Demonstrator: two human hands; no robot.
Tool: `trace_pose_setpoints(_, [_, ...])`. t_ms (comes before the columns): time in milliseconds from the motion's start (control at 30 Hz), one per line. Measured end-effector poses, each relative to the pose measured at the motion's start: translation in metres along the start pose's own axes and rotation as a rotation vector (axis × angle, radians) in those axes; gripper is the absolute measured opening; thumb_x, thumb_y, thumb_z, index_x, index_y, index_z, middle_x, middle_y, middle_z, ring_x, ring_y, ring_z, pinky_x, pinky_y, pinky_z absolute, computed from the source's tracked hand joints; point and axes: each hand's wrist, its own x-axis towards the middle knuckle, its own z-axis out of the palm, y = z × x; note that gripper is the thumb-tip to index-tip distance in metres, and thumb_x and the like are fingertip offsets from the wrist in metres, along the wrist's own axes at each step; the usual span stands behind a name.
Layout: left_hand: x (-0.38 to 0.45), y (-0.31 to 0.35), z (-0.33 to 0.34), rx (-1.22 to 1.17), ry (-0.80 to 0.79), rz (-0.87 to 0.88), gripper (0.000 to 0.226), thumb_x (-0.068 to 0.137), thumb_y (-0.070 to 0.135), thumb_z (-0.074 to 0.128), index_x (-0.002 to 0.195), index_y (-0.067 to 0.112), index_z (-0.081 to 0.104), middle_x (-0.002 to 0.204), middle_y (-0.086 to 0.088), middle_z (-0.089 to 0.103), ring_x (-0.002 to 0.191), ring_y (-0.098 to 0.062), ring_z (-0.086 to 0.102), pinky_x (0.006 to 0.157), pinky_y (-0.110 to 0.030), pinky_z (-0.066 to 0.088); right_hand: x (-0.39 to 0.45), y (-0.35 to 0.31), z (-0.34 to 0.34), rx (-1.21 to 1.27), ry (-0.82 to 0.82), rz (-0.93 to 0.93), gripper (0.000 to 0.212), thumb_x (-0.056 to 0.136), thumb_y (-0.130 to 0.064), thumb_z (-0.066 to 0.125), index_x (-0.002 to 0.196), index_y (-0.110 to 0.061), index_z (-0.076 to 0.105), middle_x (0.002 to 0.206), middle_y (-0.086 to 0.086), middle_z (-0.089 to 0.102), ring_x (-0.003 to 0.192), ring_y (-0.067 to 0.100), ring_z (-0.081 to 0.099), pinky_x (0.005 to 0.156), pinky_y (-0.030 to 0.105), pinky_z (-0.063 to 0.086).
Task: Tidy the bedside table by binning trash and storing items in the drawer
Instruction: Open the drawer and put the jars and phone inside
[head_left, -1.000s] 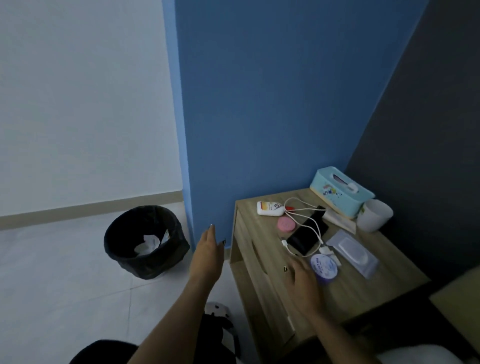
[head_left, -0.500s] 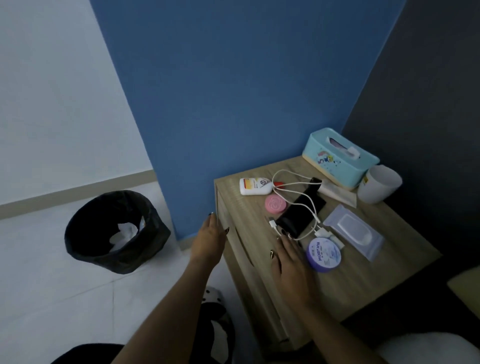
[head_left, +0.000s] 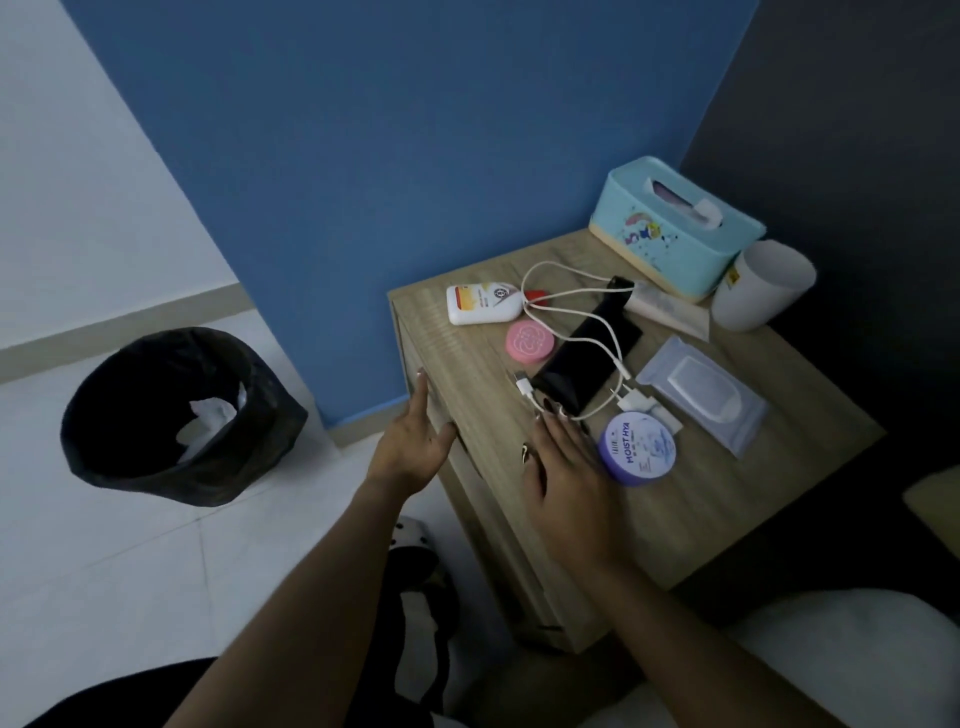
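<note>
Both hands (head_left: 563, 467) flat near bedside table's (head_left: 691, 499) front edge.

Left hand (head_left: 415, 441) at the bedside table (head_left: 675, 499) front edge, right hand (head_left: 566, 467) flat beside purple tin (head_left: 638, 453).

The square bedside table (head_left: 670, 514) was of light wood-grain laminate with a matt finish. On it, the flat black phone (head_left: 584, 358) looked glossy and smooth, and the thin white cable (head_left: 566, 306) looked like smooth plastic. The round purple jar (head_left: 638, 453) and the turquoise tissue box (head_left: 670, 234) at 1 o'clock seemed plastic. The round black bin (head_left: 176, 415) had a crinkled, slightly shiny plastic liner.
</note>
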Motion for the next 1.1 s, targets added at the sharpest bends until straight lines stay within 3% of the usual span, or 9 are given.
trace_pose_setpoints(167, [0.006, -0.004, 0.002, 0.051, 0.023, -0.021, 0.083, 0.093, 0.058, 0.038, 0.151, 0.027, -0.013, 0.132, -0.023, 0.056, 0.114, -0.036, 0.059, 0.096, -0.045, 0.047, 0.000, 0.000, -0.001, -0.017, -0.028, 0.007, 0.053, 0.094, -0.033, 0.034, 0.142, -0.013, 0.045, 0.147, 0.003, 0.047, 0.140, 0.018, 0.038, 0.112, 0.040, 0.039])
trace_pose_setpoints(367, [0.023, 0.002, -0.001, -0.056, 0.057, -0.108, 0.088, 0.094, 0.050, 0.042, 0.150, 0.015, -0.017, 0.152, -0.022, 0.033, 0.130, -0.038, 0.047, 0.103, -0.049, 0.042, 0.000, 0.001, 0.000, -0.026, -0.061, 0.013, 0.051, 0.096, -0.033, 0.036, 0.144, -0.015, 0.042, 0.150, 0.001, 0.043, 0.142, 0.015, 0.033, 0.113, 0.039, 0.036])
trace_pose_setpoints(567, [0.029, 0.005, -0.002, -0.090, 0.022, -0.013, 0.096, 0.091, 0.049, 0.052, 0.150, 0.020, -0.019, 0.154, -0.020, 0.029, 0.130, -0.041, 0.045, 0.104, -0.051, 0.040, 0.000, 0.001, -0.002, -0.013, -0.046, 0.015, 0.050, 0.096, -0.030, 0.043, 0.143, -0.015, 0.044, 0.148, 0.002, 0.045, 0.141, 0.016, 0.036, 0.113, 0.038, 0.037])
trace_pose_setpoints(700, [0.032, 0.005, 0.008, -0.195, 0.092, 0.081, 0.093, 0.090, 0.045, 0.055, 0.151, 0.023, -0.012, 0.158, -0.015, 0.022, 0.135, -0.037, 0.040, 0.108, -0.052, 0.038, 0.000, 0.000, -0.003, -0.007, -0.042, 0.020, 0.050, 0.095, -0.029, 0.045, 0.143, -0.014, 0.044, 0.148, 0.002, 0.045, 0.141, 0.016, 0.035, 0.113, 0.038, 0.037])
trace_pose_setpoints(833, [0.033, 0.010, 0.016, -0.312, 0.171, 0.022, 0.086, 0.077, 0.081, 0.022, 0.148, 0.037, 0.001, 0.153, -0.011, 0.032, 0.135, -0.030, 0.041, 0.109, -0.054, 0.037, -0.001, 0.000, -0.004, -0.001, -0.052, 0.020, 0.051, 0.096, -0.032, 0.040, 0.144, -0.015, 0.042, 0.149, 0.001, 0.044, 0.142, 0.015, 0.034, 0.113, 0.039, 0.037])
trace_pose_setpoints(900, [0.031, 0.016, 0.016, -0.274, 0.237, 0.012, 0.086, 0.075, 0.083, 0.014, 0.147, 0.038, 0.002, 0.153, -0.010, 0.032, 0.137, -0.031, 0.039, 0.109, -0.055, 0.036, -0.001, 0.000, -0.004, 0.002, -0.056, 0.021, 0.052, 0.096, -0.034, 0.037, 0.144, -0.016, 0.041, 0.149, 0.001, 0.044, 0.142, 0.014, 0.033, 0.113, 0.038, 0.037])
trace_pose_setpoints(967, [0.026, 0.020, 0.015, -0.239, 0.211, 0.003, 0.090, 0.077, 0.076, 0.016, 0.149, 0.029, -0.010, 0.159, -0.014, 0.017, 0.142, -0.032, 0.030, 0.111, -0.055, 0.033, -0.001, -0.001, -0.005, 0.006, -0.057, 0.020, 0.052, 0.096, -0.034, 0.037, 0.144, -0.016, 0.041, 0.149, 0.001, 0.044, 0.142, 0.015, 0.033, 0.113, 0.038, 0.036])
trace_pose_setpoints(1033, [0.023, 0.018, 0.015, -0.156, 0.193, 0.002, 0.083, 0.094, 0.049, 0.035, 0.149, 0.016, -0.017, 0.161, -0.016, -0.002, 0.147, -0.034, 0.016, 0.114, -0.055, 0.030, -0.001, -0.001, -0.005, 0.008, -0.048, 0.018, 0.051, 0.096, -0.032, 0.041, 0.144, -0.015, 0.042, 0.149, 0.002, 0.045, 0.141, 0.015, 0.035, 0.113, 0.039, 0.037])
trace_pose_setpoints(1100, [0.024, 0.010, 0.016, 0.029, 0.241, 0.006, 0.085, 0.096, 0.025, 0.049, 0.150, 0.008, -0.014, 0.160, -0.019, -0.010, 0.149, -0.035, 0.003, 0.116, -0.055, 0.024, -0.001, 0.000, -0.004, -0.002, -0.047, 0.020, 0.051, 0.096, -0.032, 0.041, 0.144, -0.015, 0.042, 0.149, 0.001, 0.045, 0.141, 0.015, 0.035, 0.113, 0.039, 0.037])
